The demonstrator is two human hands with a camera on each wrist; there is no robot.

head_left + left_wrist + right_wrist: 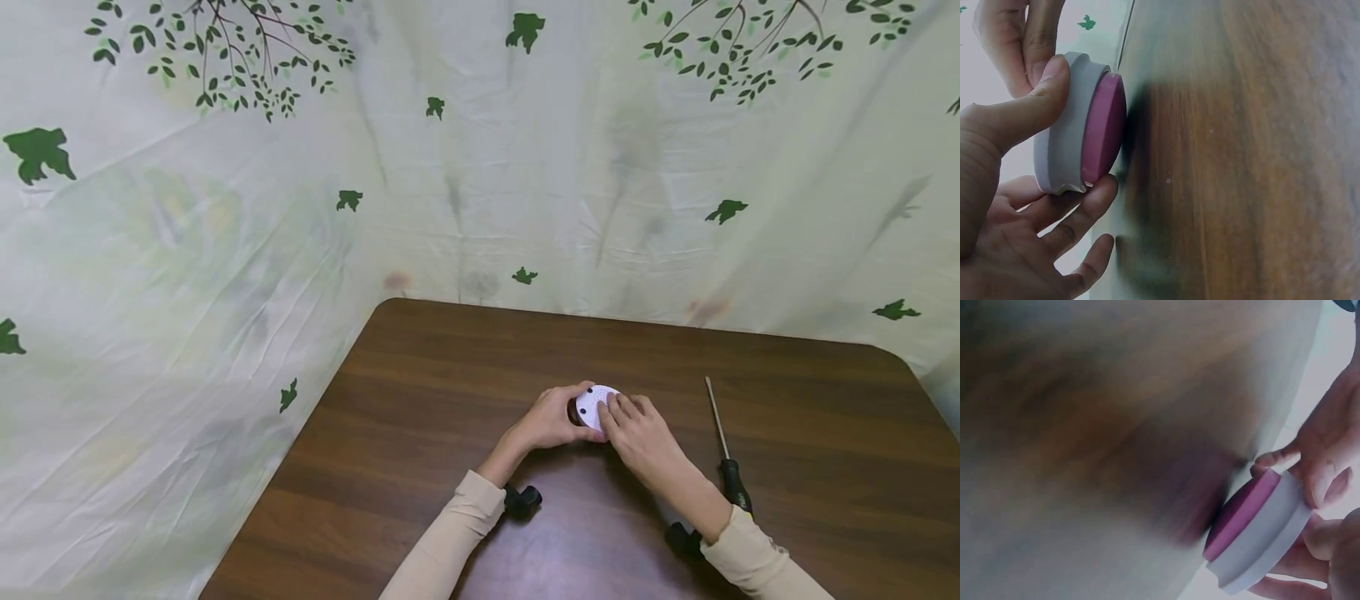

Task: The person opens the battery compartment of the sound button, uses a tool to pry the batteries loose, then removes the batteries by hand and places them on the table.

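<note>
Table (450,358): brown, wood-grained, far corners rounded; pale sheen on the near part. Grain sharp in the left wrist view, smeared by blur in the right. Screwdriver (730,471) lying on it, right of centre in the head view; thin metal shaft toward the far edge, black handle toward the near side, a fleck of yellow low on the handle. Cloth (480,192) behind and along the left: whitish, washed with faint green, creased. Printed on it, two leafy branches along the top, scattered dark green leaves (525,32), reddish smudges low down, just above the table's far edge.
</note>
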